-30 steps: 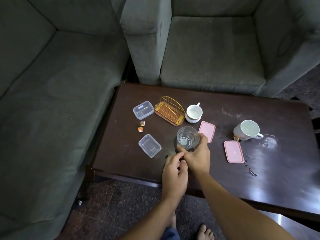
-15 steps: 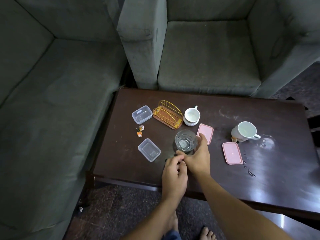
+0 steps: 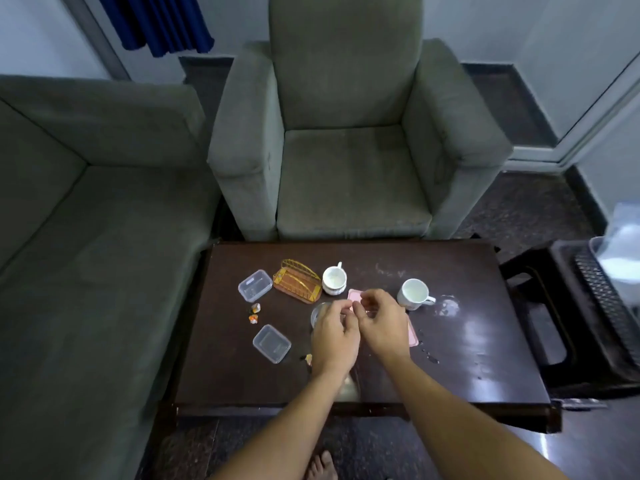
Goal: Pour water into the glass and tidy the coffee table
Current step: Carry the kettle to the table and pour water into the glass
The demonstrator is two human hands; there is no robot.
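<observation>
Glass (image 3: 316,315) sits just under left hand (image 3: 334,341), nearer than right hand (image 3: 382,323) (both with fingers curled; held item, if any, unclear).

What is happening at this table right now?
A person's left hand and right hand hover above the coffee table, fingers curled and nearly meeting; whether they pinch something small is unclear. The glass stands partly hidden behind the left hand. Two clear containers, a pink lid, two white cups and a gold rack are not yet tidied, and spilled water shines beside one cup.
</observation>
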